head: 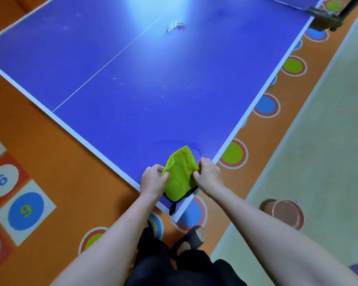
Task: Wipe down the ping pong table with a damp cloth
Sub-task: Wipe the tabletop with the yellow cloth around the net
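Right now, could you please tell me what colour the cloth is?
The cloth is lime green with a dark edge trim, seen in the head view.

Both bare forearms reach forward and converge — the left hand (153, 179) and the right hand (209, 175) sit close together, knuckles up. Each has its fingers curled inward, pinching opposite edges of the cloth (179, 174) between them. The 2 wrists are slightly bent — elbows spread wide apart.
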`<state>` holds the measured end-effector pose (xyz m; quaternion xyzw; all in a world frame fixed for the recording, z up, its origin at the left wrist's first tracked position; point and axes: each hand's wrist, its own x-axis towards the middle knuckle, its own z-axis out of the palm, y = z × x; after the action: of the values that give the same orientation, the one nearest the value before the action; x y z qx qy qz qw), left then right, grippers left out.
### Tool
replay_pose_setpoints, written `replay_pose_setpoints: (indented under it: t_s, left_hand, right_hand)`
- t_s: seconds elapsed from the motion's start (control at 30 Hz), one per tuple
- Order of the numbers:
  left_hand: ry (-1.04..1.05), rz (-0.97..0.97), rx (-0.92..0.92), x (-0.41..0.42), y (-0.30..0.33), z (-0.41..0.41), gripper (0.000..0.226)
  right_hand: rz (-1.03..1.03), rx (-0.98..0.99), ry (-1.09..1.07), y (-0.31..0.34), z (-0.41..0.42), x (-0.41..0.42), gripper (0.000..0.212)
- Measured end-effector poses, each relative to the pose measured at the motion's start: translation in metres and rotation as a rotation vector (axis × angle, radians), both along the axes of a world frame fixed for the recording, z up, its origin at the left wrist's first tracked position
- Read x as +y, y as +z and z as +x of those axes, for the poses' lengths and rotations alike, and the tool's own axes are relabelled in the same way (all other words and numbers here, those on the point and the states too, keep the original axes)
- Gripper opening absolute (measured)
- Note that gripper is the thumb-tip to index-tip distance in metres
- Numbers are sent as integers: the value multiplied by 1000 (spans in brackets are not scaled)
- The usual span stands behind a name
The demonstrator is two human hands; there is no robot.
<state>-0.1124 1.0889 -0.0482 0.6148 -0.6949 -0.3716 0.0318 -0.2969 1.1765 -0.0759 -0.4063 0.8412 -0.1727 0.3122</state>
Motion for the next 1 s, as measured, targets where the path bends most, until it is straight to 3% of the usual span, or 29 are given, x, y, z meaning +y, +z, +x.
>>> replay_pose_setpoints:
  t_s: [0.1, 0.3, 0.57, 1.0]
  left_hand:
    - [15, -60, 100, -2, 19, -32, 10]
    - [-52, -116, 181, -21, 42, -109, 10]
    - [-87, -147, 263, -69, 32, -245, 7]
    - [-156, -81, 282, -148, 48, -493, 12]
  right_hand:
    - [-139, -144, -144, 12, -28, 9, 14]
    - [-239, -121, -255, 38, -102, 5, 16]
    - [-215, -27, -298, 45, -233, -37, 21]
    - [-219, -74, -397, 84, -474, -103, 23]
